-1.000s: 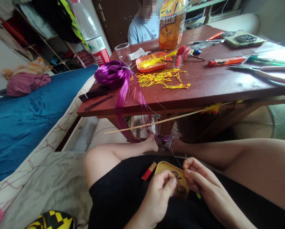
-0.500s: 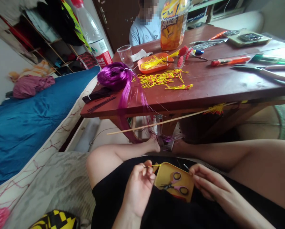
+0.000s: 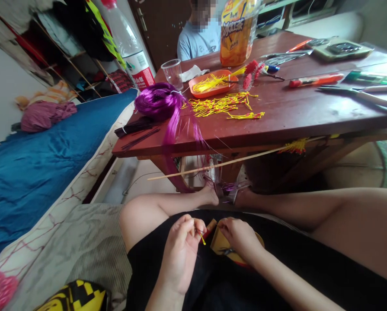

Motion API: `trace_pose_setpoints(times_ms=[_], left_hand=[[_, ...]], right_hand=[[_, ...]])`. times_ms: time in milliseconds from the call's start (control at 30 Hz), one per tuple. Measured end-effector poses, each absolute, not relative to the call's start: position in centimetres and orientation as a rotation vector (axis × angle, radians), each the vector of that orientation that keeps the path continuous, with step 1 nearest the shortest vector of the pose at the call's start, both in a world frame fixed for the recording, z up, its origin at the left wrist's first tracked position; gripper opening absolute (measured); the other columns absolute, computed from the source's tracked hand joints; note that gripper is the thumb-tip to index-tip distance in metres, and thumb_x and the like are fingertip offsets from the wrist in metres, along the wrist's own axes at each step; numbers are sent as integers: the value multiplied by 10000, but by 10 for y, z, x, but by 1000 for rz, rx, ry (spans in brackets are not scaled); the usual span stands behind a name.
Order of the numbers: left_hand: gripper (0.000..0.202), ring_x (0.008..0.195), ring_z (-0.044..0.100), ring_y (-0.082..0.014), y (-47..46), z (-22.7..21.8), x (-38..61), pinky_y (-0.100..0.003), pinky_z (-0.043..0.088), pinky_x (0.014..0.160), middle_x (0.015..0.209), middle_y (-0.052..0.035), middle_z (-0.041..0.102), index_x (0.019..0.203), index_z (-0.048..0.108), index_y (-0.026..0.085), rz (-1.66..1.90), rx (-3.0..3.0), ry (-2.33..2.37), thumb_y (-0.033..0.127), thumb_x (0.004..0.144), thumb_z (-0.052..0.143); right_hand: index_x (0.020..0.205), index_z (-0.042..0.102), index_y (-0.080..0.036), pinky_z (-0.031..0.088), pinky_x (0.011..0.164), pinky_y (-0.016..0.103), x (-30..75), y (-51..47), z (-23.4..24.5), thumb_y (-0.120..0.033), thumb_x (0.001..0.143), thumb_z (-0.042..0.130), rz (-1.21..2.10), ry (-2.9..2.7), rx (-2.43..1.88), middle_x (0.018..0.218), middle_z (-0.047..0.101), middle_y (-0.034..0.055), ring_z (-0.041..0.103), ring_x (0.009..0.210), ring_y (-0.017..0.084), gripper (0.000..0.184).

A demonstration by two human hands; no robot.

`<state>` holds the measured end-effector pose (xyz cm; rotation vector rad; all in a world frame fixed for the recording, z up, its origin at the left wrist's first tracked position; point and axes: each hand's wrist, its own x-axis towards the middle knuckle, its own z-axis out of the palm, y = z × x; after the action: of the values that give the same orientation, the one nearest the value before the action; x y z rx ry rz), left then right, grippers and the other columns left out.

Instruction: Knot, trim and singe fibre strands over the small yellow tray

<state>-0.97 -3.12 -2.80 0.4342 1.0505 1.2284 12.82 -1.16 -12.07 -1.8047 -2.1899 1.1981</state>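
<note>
In the head view, my left hand (image 3: 183,252) is closed above my lap, its fingertips pinching a short yellow cord (image 3: 203,239) whose end hangs down. My right hand (image 3: 241,239) reaches over a small yellow tray (image 3: 216,242) with its fingers pressed together; what they hold, if anything, is hidden. Inside the tray lies a pair of scissors (image 3: 226,250), mostly covered by this hand, with only the dark blades showing. A small brown and red piece (image 3: 210,228) sits between the two hands at the tray's left corner.
A dark red table (image 3: 264,125) stands ahead, carrying purple fibre (image 3: 156,101), yellow knotted cords (image 3: 215,106), an orange dish (image 3: 209,90), pliers (image 3: 355,91) and bottles. A thin stick (image 3: 212,166) crosses below its edge. A person (image 3: 198,39) sits behind it. A bed (image 3: 50,155) is left.
My right hand has moved left over the tray, covering most of the scissors. The thin shiny tip it held is out of sight. The yellow cord in my left hand now points downward.
</note>
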Motion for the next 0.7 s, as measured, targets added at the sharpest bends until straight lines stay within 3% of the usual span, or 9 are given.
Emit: trace_pose_setpoints(times_ms=[167,333,467,700], left_hand=[[236,661,507,-117,-33,-32,-8,-231,421,686,631,-6,561,539,516,153,1158,441,1083,203,749,610],[229,716,551,-125,-34,-40,-5,-237,434,731,598,3,563,547,559,144,1149,378,1035,205,758,626],[220,710,558,-127,-37,-44,-3,-240,437,713,627,-20,601,559,576,136,1126,334,1019,212,758,632],[201,714,569,-136,-42,-49,-1,-229,427,672,671,-66,648,569,594,123,1088,271,1044,233,713,681]], right_hand=[[1001,599,-155,488,767,347,139,-14,-118,-179,883,494,1013,-2376,-1687,1012,628,54,603,908,184,160],[730,677,-147,433,531,241,155,-50,-128,-39,768,507,951,-2589,-1682,773,697,96,670,660,209,205],[795,676,-151,410,492,235,160,-62,-137,3,773,446,885,-2655,-1726,746,714,91,683,630,219,278],[925,627,-133,450,607,307,164,-51,-134,-46,767,515,683,-2574,-1859,927,654,145,653,754,262,213]])
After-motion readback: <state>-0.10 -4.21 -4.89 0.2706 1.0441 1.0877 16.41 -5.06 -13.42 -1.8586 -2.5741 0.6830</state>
